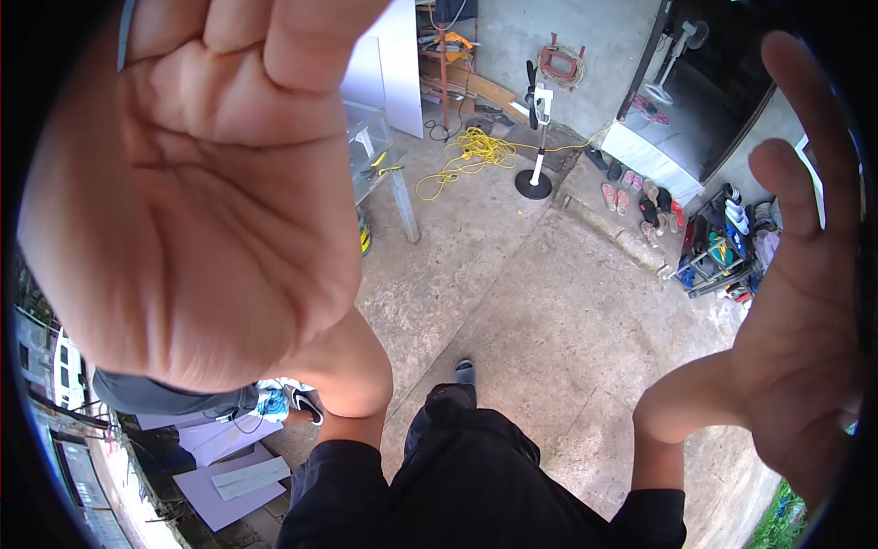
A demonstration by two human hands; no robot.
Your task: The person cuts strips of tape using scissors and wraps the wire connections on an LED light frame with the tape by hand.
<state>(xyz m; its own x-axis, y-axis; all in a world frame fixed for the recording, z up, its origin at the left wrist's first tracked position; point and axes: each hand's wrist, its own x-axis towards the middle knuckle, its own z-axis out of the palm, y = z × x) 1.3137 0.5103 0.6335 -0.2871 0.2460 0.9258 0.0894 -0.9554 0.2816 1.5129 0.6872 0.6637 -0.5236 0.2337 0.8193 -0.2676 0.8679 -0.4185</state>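
Observation:
My left hand [219,201] is raised very close to the camera, palm towards it, and covers much of the upper left. The finger bases point upward, and the fingertips are cut off by the top edge. No object shows in that palm. At the right edge, my right hand [805,302] is also raised, its fingers stretched out and apart, with nothing held in it. Part of this hand is lost in the dark rim of the view. Both forearms rise from dark short sleeves, and my shoe [465,371] shows on the concrete floor below.
A white stand fan [541,137] stands on the concrete floor [512,302] beside a yellow cable [480,151]. Several shoes [654,206] lie by a doorway step. A cluttered rack [718,252] stands at right. A glass-topped table [375,151] and pale panels [229,485] are at left, near another person's foot [306,407].

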